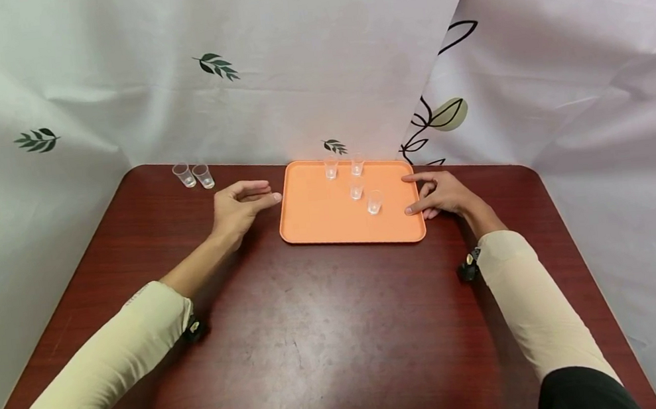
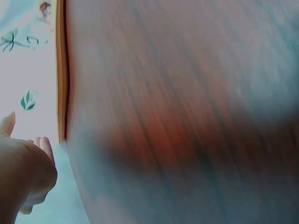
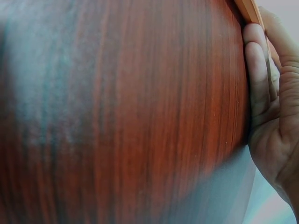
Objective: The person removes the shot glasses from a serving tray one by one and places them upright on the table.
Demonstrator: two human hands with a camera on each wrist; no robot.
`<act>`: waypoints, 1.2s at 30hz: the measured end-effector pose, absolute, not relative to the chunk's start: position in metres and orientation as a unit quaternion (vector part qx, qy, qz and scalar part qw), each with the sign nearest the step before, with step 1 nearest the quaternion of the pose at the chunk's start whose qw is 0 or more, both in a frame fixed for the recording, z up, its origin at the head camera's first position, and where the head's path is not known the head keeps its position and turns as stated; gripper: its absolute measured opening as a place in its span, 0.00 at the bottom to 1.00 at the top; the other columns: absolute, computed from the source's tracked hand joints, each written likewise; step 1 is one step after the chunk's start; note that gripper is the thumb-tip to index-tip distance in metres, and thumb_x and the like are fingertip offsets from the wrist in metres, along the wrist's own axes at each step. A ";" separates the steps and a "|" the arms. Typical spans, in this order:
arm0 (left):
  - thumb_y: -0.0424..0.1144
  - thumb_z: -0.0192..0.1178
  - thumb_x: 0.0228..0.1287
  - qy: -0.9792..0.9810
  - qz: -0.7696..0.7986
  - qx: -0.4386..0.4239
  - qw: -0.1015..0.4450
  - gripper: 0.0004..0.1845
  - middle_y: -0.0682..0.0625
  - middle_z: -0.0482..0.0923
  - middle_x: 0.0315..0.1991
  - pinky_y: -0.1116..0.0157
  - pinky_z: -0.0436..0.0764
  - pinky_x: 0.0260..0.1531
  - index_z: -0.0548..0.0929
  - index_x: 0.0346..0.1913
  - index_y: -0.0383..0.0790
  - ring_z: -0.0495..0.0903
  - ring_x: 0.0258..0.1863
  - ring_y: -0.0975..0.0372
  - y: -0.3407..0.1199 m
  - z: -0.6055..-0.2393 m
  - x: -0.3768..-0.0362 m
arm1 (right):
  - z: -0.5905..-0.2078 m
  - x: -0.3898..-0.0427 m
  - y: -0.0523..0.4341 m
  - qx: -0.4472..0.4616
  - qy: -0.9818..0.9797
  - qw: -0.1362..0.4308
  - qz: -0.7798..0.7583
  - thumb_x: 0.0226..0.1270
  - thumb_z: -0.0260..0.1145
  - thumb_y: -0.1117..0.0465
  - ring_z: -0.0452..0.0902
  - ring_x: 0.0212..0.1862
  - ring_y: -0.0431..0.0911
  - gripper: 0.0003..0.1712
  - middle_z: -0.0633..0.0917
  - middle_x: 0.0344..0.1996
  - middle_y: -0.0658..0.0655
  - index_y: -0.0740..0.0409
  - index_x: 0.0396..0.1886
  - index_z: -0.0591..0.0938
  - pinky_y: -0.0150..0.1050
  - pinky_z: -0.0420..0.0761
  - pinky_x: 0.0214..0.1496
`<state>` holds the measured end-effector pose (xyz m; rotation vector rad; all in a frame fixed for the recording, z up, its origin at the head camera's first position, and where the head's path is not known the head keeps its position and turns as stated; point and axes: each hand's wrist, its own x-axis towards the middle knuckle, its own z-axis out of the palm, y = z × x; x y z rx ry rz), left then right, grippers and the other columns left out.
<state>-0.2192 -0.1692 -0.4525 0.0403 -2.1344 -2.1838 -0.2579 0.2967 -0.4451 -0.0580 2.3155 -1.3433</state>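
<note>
An orange tray [image 1: 318,222] lies near the back of the table with several small clear plastic cups [image 1: 374,202] standing on it. My right hand [image 1: 443,193] grips its right rim, thumb on top; in the right wrist view, the fingers [image 3: 257,65] of that hand reach under the edge of the tray [image 3: 249,10]. On the other side, my left hand [image 1: 238,210] hovers just off the left rim with thumb and fingers extended and nothing in its grasp. The left wrist view has the left hand [image 2: 28,172] low at the side, near the tray's end [image 2: 62,70].
Two more clear cups [image 1: 203,176] stand side by side at the back left of the dark red wooden table [image 1: 294,341]. A white sheet with leaf prints [image 1: 290,68] hangs right behind the table's back edge and along its sides.
</note>
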 end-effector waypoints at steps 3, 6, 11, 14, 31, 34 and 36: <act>0.27 0.84 0.61 -0.706 -0.708 -0.001 0.026 0.30 0.44 0.96 0.49 0.74 0.94 0.48 0.86 0.65 0.20 0.94 0.42 0.71 -0.158 -0.453 -0.216 | -0.438 -0.255 0.294 -0.023 0.840 0.233 -0.490 0.60 0.90 0.66 0.85 0.19 0.39 0.53 0.88 0.24 0.49 0.56 0.85 0.76 0.36 0.93 0.28; 0.26 0.84 0.62 -0.709 -0.705 -0.014 0.011 0.29 0.32 0.92 0.56 0.73 0.94 0.48 0.87 0.64 0.22 0.94 0.43 0.71 -0.147 -0.455 -0.212 | -0.439 -0.256 0.294 -0.023 0.839 0.232 -0.492 0.61 0.89 0.67 0.85 0.19 0.40 0.53 0.88 0.24 0.49 0.56 0.84 0.76 0.36 0.93 0.27; 0.26 0.83 0.62 -0.713 -0.700 -0.035 -0.010 0.28 0.23 0.87 0.61 0.73 0.94 0.48 0.88 0.64 0.23 0.93 0.44 0.71 -0.128 -0.456 -0.208 | -0.454 -0.264 0.300 -0.024 0.842 0.227 -0.488 0.61 0.90 0.65 0.85 0.19 0.39 0.53 0.88 0.24 0.48 0.53 0.85 0.76 0.36 0.92 0.27; 0.28 0.84 0.61 -0.717 -0.695 -0.043 -0.023 0.28 0.25 0.88 0.61 0.73 0.93 0.48 0.88 0.64 0.25 0.93 0.46 0.68 -0.116 -0.456 -0.206 | -0.460 -0.266 0.302 -0.027 0.846 0.223 -0.483 0.61 0.90 0.63 0.85 0.19 0.38 0.53 0.88 0.24 0.47 0.51 0.85 0.76 0.35 0.92 0.28; 0.31 0.86 0.60 -0.731 -0.675 -0.076 -0.073 0.29 0.36 0.91 0.63 0.70 0.94 0.53 0.90 0.65 0.30 0.92 0.62 0.44 -0.045 -0.464 -0.201 | -0.463 -0.266 0.305 -0.023 0.848 0.212 -0.485 0.61 0.90 0.64 0.84 0.19 0.37 0.51 0.88 0.24 0.47 0.51 0.84 0.78 0.35 0.92 0.27; 0.33 0.87 0.60 -0.735 -0.669 -0.076 -0.077 0.29 0.38 0.92 0.63 0.68 0.94 0.54 0.90 0.64 0.31 0.93 0.61 0.46 -0.035 -0.465 -0.202 | -0.463 -0.266 0.305 -0.024 0.845 0.213 -0.490 0.61 0.90 0.64 0.84 0.19 0.37 0.52 0.88 0.24 0.46 0.51 0.84 0.78 0.35 0.92 0.27; 0.33 0.87 0.60 -0.738 -0.666 -0.075 -0.079 0.29 0.39 0.93 0.62 0.66 0.95 0.55 0.91 0.64 0.33 0.93 0.61 0.47 -0.029 -0.465 -0.203 | -0.463 -0.266 0.305 -0.023 0.841 0.214 -0.497 0.60 0.90 0.65 0.84 0.18 0.37 0.52 0.88 0.23 0.46 0.52 0.84 0.78 0.35 0.92 0.27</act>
